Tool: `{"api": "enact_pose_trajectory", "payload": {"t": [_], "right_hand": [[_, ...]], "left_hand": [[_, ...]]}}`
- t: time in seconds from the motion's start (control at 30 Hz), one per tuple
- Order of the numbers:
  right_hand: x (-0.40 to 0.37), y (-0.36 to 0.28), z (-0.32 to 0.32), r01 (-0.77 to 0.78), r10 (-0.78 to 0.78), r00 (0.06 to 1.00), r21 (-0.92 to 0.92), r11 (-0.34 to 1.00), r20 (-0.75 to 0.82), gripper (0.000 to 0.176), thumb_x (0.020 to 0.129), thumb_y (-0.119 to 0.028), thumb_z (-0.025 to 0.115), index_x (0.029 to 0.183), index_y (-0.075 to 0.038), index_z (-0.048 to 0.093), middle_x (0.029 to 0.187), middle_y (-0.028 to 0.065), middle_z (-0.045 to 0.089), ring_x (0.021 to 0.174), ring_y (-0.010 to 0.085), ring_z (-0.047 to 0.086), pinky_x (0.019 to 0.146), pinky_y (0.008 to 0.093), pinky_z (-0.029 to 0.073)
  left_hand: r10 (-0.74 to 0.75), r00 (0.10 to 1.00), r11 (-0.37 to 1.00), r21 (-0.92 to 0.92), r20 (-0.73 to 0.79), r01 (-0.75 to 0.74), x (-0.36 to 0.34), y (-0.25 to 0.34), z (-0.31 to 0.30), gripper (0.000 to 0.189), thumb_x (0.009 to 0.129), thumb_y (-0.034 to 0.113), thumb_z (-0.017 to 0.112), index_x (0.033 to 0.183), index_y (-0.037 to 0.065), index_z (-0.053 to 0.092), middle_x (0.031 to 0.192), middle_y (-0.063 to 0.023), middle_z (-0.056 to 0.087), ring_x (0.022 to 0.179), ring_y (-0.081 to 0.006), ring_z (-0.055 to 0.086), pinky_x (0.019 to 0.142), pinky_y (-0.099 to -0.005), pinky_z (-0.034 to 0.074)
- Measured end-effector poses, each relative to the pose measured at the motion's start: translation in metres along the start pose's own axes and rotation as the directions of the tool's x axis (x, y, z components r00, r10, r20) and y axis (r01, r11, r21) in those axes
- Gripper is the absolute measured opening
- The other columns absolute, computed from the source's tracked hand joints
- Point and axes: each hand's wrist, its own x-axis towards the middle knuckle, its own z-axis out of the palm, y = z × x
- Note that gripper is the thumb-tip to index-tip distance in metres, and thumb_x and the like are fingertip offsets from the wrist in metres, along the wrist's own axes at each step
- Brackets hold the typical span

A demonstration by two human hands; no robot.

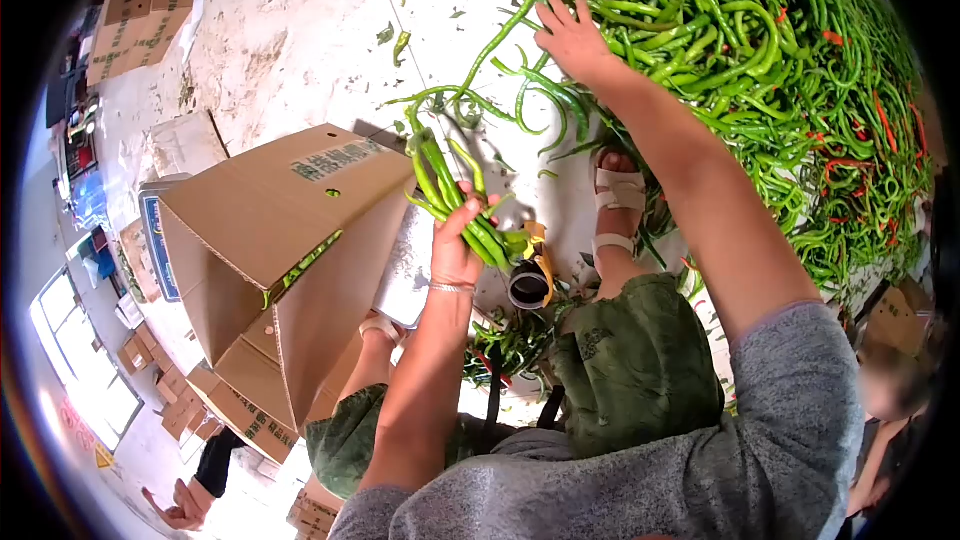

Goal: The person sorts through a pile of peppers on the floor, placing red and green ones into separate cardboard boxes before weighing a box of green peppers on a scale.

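My left hand (458,252) is closed around a bunch of long green chili peppers (436,168), their tips fanning upward and out past the fingers. It is just right of a tall brown cardboard box (290,190) with open flaps; a few green peppers show along the box's slit. Farther up, my right hand (576,38) lies with its fingers spread at the near edge of a large heap of green chili peppers (740,50). Its fingertips touch or hover over the peppers; contact is hard to make out. Several loose peppers (545,90) lie on the floor below that hand.
A dark round cup-like opening with a yellow strip (530,285) sits between my legs, above a small pepper pile (515,340). Red peppers dot the heap. Other cartons (145,20) stand at upper left. Another person's arm (185,505) shows at lower left, and a person (880,420) at right.
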Motion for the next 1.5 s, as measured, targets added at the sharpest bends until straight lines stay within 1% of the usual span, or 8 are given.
{"api": "enact_pose_trajectory", "payload": {"t": [0.23,0.37,0.63,0.73,0.9,1.1,1.3,1.5], "right_hand": [[0.031,-0.009,0.001,0.423,-0.281,0.788,0.15,0.894,-0.548,0.023,0.081,-0.004,0.046,0.104,-0.006,0.051,0.128,0.0138,0.047,0.132,0.0285,0.029,0.112,0.0432,0.018],[0.059,-0.027,0.006,0.144,-0.129,0.986,0.149,0.978,-0.107,0.025,0.082,-0.003,0.045,0.106,-0.008,0.05,0.102,0.0102,0.058,0.113,0.0272,0.047,0.111,0.0434,0.019],[0.032,-0.041,-0.04,-0.098,0.249,0.945,0.546,0.832,-0.21,0.021,0.082,-0.008,0.042,0.102,-0.008,0.048,0.091,0.0132,0.056,0.089,0.0304,0.057,0.078,0.0432,0.047],[0.026,-0.079,-0.049,-0.217,0.216,0.969,0.815,0.537,0.116,0.021,0.082,-0.017,0.05,0.098,-0.004,0.052,0.088,0.02,0.062,0.083,0.0379,0.061,0.075,0.0468,0.048],[0.01,-0.145,0.019,-0.411,0.214,0.907,0.654,0.635,0.363,0.02,0.076,-0.013,0.055,0.092,-0.004,0.062,0.088,0.0162,0.064,0.082,0.0343,0.063,0.07,0.043,0.051],[-0.043,-0.133,-0.038,-0.154,0.271,0.963,0.827,0.542,0.002,0.025,0.077,-0.02,0.056,0.093,-0.002,0.056,0.097,0.0196,0.058,0.084,0.0357,0.06,0.075,0.0456,0.048],[-0.138,-0.142,-0.083,-0.054,-0.061,0.994,0.889,0.455,0.091,0.039,0.079,-0.019,0.056,0.109,-0.001,0.039,0.061,0.015,0.058,0.053,0.0408,0.055,0.048,0.0478,0.044],[-0.156,-0.119,-0.096,-0.008,-0.464,0.848,0.882,0.471,0.255,0.047,0.077,-0.02,0.059,0.114,-0.002,0.038,0.065,0.0169,0.059,0.062,0.0349,0.059,0.057,0.0435,0.047]], "left_hand": [[-0.064,0.998,0.984,-0.166,-0.001,0.063,-0.016,-0.016,-0.019,0.034,0.079,0.01,0.063,0.11,0.014,0.051,0.085,-0.0002,0.053,0.103,-0.0262,0.051,0.077,-0.0386,0.046],[-0.08,0.997,0.984,-0.164,-0.016,0.076,-0.024,-0.025,-0.034,0.031,0.08,0.009,0.062,0.11,0.013,0.054,0.09,-0.0006,0.057,0.1,-0.0257,0.054,0.078,-0.0402,0.046],[-0.092,0.996,0.97,-0.228,0.0,0.089,-0.034,-0.026,-0.034,0.031,0.078,0.009,0.063,0.108,0.012,0.053,0.085,-0.0008,0.053,0.101,-0.0254,0.052,0.077,-0.0383,0.046],[-0.095,0.996,0.964,-0.249,0.004,0.093,-0.03,-0.027,-0.031,0.034,0.077,0.007,0.064,0.108,0.012,0.052,0.087,-0.0016,0.054,0.101,-0.0264,0.051,0.076,-0.0362,0.046],[-0.052,0.998,0.979,-0.2,-0.024,0.046,-0.033,-0.024,-0.022,0.033,0.078,0.007,0.063,0.109,0.011,0.052,0.087,-0.0024,0.055,0.103,-0.0262,0.052,0.076,-0.0367,0.047],[-0.058,0.998,0.982,-0.179,0.004,0.058,-0.031,-0.019,-0.028,0.031,0.081,0.009,0.061,0.11,0.013,0.052,0.118,-0.0062,0.057,0.108,-0.0267,0.052,0.081,-0.0395,0.046],[0.017,0.999,0.981,-0.193,0.038,-0.009,-0.015,-0.031,-0.01,0.033,0.081,0.016,0.067,0.11,0.008,0.054,0.125,-0.0124,0.052,0.112,-0.0226,0.05,0.099,-0.0383,0.039],[-0.031,0.997,0.999,-0.031,0.072,0.033,-0.006,-0.039,0.006,0.033,0.082,0.016,0.063,0.109,0.001,0.054,0.103,-0.01,0.06,0.108,-0.0273,0.052,0.099,-0.0407,0.038]]}}
